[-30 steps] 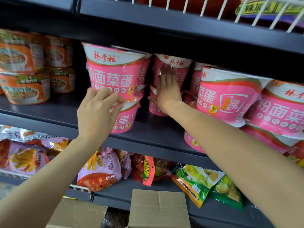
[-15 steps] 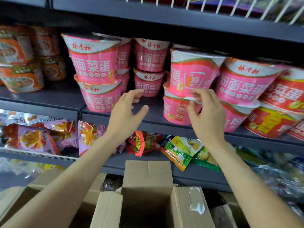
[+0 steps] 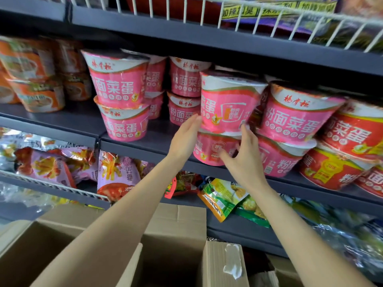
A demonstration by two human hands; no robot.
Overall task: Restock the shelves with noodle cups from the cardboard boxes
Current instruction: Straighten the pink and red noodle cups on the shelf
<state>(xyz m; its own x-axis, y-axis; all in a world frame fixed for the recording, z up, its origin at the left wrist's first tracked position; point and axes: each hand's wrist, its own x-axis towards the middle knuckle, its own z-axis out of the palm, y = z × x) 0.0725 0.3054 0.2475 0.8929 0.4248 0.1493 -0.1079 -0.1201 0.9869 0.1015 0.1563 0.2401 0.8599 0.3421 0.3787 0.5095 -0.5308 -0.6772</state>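
Your left hand (image 3: 185,139) is open, fingers straight, its tips touching the left side of a pink cup (image 3: 228,106) stacked on another pink cup (image 3: 213,150) at the front of the shelf (image 3: 145,143). Your right hand (image 3: 244,160) is spread, fingers loosely bent, fingertips at the top cup's lower right edge and thumb over the lower cup; neither hand grips anything. The pink cups read 粉面菜蛋 in white, with red brand script on the white rim. More of them stand in pairs to the left (image 3: 118,79) and right (image 3: 296,114), and farther back. Red cups (image 3: 352,137) with the same 菜蛋 lettering sit at far right, orange cups (image 3: 37,94) at far left. Open cardboard boxes (image 3: 176,235) lie near, below your arms. Above, yellow labels (image 3: 279,9) read 加辣加臭.
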